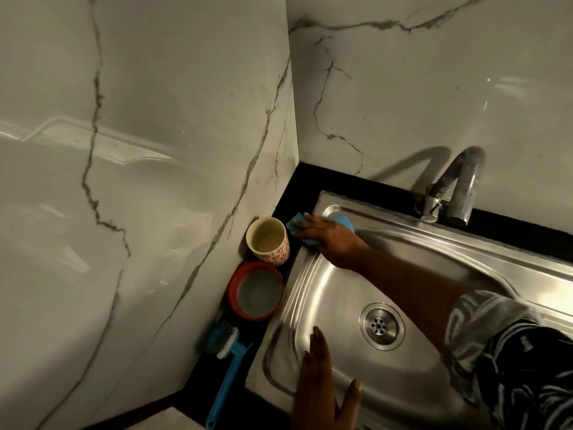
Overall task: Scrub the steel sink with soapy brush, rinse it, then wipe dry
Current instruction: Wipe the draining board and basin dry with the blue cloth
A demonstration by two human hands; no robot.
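Observation:
The steel sink (400, 243) fills the lower right, with its round drain (381, 325) in the basin. My right hand (328, 235) reaches across to the sink's far left corner and presses a blue cloth (344, 219) flat onto the rim there. My left hand (319, 386) rests with straight fingers on the sink's near left rim. A blue-handled brush (228, 367) with white bristles lies on the black counter left of the sink, untouched.
A patterned cup (268, 242) of cloudy liquid and a red bowl (256, 291) of water stand on the black counter (297, 187) by the wall. The steel tap (452, 187) rises behind the sink. Marble walls close the corner at the left and back.

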